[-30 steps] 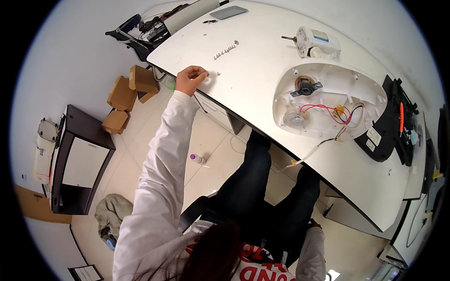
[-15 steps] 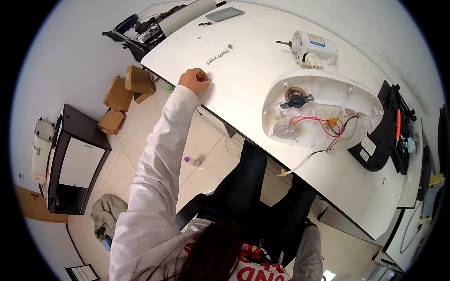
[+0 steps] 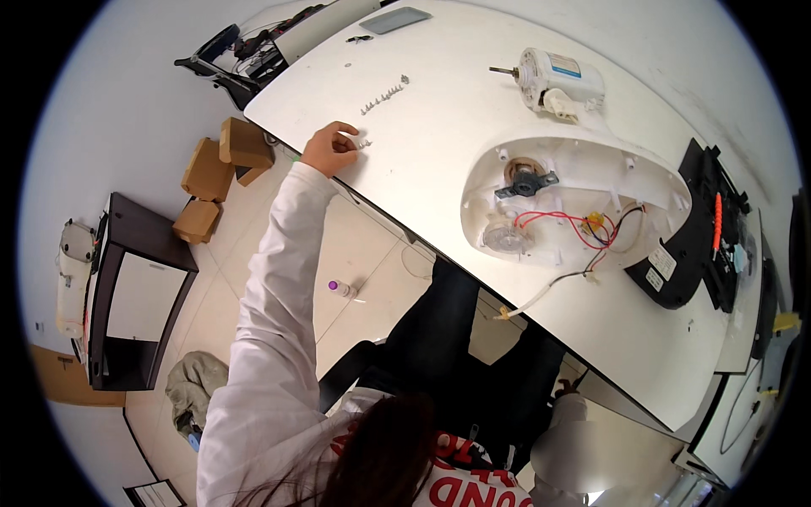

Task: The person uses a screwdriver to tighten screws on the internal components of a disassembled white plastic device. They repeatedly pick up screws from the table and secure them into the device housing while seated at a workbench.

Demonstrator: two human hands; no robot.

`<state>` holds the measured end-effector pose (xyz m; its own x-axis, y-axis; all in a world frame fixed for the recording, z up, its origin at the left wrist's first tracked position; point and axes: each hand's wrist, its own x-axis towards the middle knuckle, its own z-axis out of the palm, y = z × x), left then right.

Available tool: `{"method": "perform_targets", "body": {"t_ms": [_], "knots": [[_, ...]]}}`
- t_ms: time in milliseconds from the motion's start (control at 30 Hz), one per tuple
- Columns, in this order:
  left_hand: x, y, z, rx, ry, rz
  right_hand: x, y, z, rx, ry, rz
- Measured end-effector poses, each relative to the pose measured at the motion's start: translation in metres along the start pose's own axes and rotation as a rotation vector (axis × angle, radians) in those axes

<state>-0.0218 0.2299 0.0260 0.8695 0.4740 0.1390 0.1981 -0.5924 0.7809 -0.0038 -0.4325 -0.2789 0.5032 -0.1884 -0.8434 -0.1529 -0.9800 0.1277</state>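
My left hand (image 3: 329,149) rests at the table's left edge, thumb and forefinger apart. A pair of small screws (image 3: 365,144) lies on the white tabletop right by its fingertips. Beyond them, several small screws (image 3: 383,99) stand in a slanting row. My right hand (image 3: 567,388) is low beside my leg, near the table's front edge. Its fingers look curled, and a thin dark thing shows by them, too small to name. To the right lies an open white plastic housing (image 3: 574,156) with red and black wires (image 3: 583,223) and a dark bracket (image 3: 527,183) inside.
A white motor (image 3: 559,80) with a metal shaft lies behind the housing. At the right are a black cover (image 3: 669,275) and an orange-handled tool (image 3: 718,221). A grey tray (image 3: 395,20) sits at the far edge. Cardboard boxes (image 3: 209,169) and a purple-capped bottle (image 3: 341,289) stand on the floor.
My left hand has opened from a pinch and drawn slightly back, with small screws now showing by its fingertips. My right hand has risen a little toward the table edge.
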Motion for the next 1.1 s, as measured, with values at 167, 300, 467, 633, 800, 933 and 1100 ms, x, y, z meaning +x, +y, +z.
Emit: {"method": "perform_targets", "body": {"t_ms": [167, 300, 467, 633, 800, 933, 1100], "knots": [[-0.003, 0.005, 0.004, -0.027, 0.09, 0.071, -0.02, 0.016, -0.017, 0.001, 0.224, -0.33], [-0.033, 0.049, 0.022, 0.085, 0.408, 0.279, -0.091, 0.002, -0.025, 0.014, 0.457, -0.564], [-0.067, 0.108, 0.052, -0.004, 0.372, 0.483, -0.215, -0.023, -0.059, 0.071, 0.647, -0.685], [-0.106, 0.135, 0.082, -0.023, 0.285, 0.59, -0.305, -0.038, -0.099, 0.134, 0.819, -0.764], [-0.136, 0.123, 0.091, -0.086, 0.254, 0.571, -0.3, -0.012, -0.106, 0.685, 0.735, -0.97], [-0.148, 0.106, 0.098, -0.158, 0.119, 0.45, -0.285, 0.024, -0.112, 1.365, 0.779, -1.118], [-0.184, 0.052, 0.084, -0.048, -0.453, 0.225, -0.299, 0.145, -0.126, 1.613, 1.14, -1.217]]}}
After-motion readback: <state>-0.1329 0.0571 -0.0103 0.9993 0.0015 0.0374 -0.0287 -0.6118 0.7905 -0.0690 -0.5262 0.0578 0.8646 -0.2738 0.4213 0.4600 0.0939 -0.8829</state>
